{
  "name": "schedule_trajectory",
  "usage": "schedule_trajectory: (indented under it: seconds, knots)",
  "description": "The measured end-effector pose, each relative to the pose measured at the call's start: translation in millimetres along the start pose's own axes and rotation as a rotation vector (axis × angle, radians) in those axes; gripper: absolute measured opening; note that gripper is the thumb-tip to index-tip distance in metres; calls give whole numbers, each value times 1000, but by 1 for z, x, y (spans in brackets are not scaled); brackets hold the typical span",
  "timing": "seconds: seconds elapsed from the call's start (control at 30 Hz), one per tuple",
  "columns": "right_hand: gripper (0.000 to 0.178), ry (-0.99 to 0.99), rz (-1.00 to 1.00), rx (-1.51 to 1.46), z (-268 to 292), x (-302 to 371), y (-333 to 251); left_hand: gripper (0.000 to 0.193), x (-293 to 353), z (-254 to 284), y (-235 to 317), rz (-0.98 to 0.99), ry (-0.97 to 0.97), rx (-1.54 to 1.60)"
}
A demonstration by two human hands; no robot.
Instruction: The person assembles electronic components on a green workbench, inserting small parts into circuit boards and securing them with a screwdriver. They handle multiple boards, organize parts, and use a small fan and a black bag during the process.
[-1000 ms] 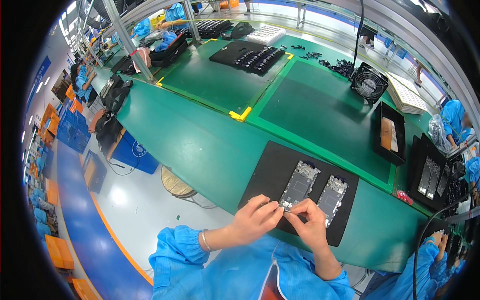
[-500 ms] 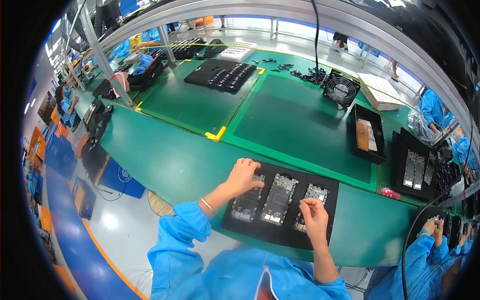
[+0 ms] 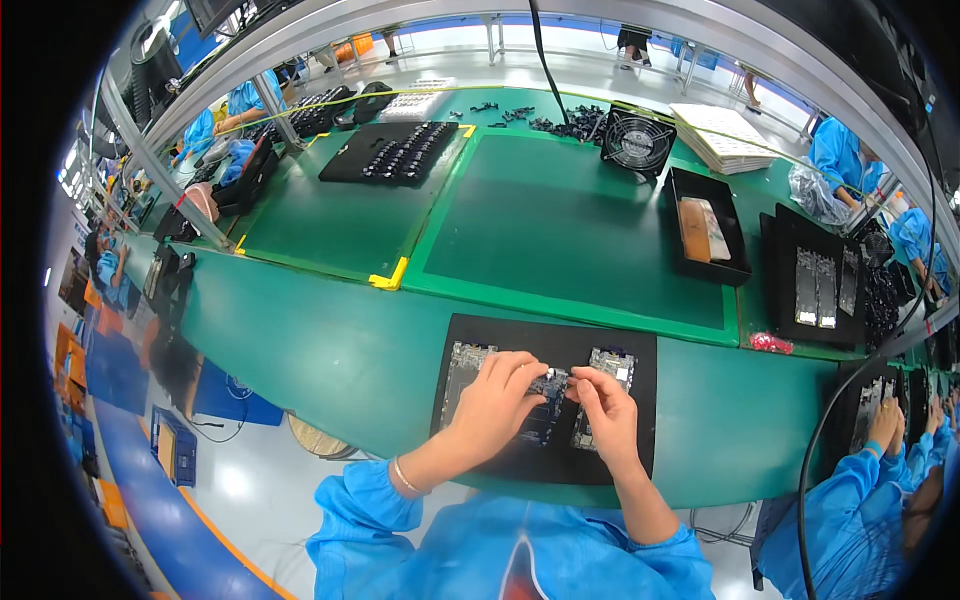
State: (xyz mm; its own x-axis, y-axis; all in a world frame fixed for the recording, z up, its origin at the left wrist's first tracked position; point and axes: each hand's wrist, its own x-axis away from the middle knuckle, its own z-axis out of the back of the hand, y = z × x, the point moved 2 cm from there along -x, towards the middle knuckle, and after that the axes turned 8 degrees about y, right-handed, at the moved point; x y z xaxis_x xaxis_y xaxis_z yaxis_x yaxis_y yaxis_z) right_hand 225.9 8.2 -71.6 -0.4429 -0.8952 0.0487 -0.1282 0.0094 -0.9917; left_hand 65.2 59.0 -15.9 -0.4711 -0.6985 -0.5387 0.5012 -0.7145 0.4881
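Three phone-sized circuit boards are on a black mat (image 3: 640, 440) in front of me. Both hands meet at the upper end of the middle circuit board (image 3: 541, 422), which looks dark and slightly tilted. My left hand (image 3: 495, 400) is closed at its upper left edge, thumb below and fingers above. From the right, my right hand (image 3: 608, 412) pinches at the board's top corner; whatever sits between its fingertips is too small to make out. The left circuit board (image 3: 464, 368) is partly covered by my left hand. My right hand overlaps the right circuit board (image 3: 612, 368).
Beyond the mat lies a green bench with a fan (image 3: 638, 142), a black box (image 3: 735, 255) holding a wrapped item, and stacked white trays (image 3: 722, 138). Black trays with boards (image 3: 815, 285) stand at right. A black cable (image 3: 815, 450) hangs near a co-worker's hands (image 3: 886, 428).
My left hand has moved right from the left board to the middle one. My right hand has shifted left and up from the right board to join it. The whole view has shifted slightly.
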Motion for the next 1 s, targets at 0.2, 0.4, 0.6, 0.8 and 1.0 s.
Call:
schedule_trajectory:
  seconds: [0.2, 0.4, 0.6, 0.8, 1.0]
  knots:
    - [16, -26, 352, 249, -2, 23, -23, 43, 22, 6, 16, -126, 124, -121]
    - [16, 79, 449, 304, -3, 39, -27, 43, 39, 4, 30, -226, 185, -234]
    - [16, 59, 388, 253, -2, 42, -26, 42, 42, 7, 35, -240, 219, -238]
    - [13, -57, 350, 232, 2, 40, -26, 43, 45, 6, 34, -252, 243, -233]
    - [12, -95, 358, 245, 3, 40, -31, 42, 46, 8, 35, -264, 248, -210]
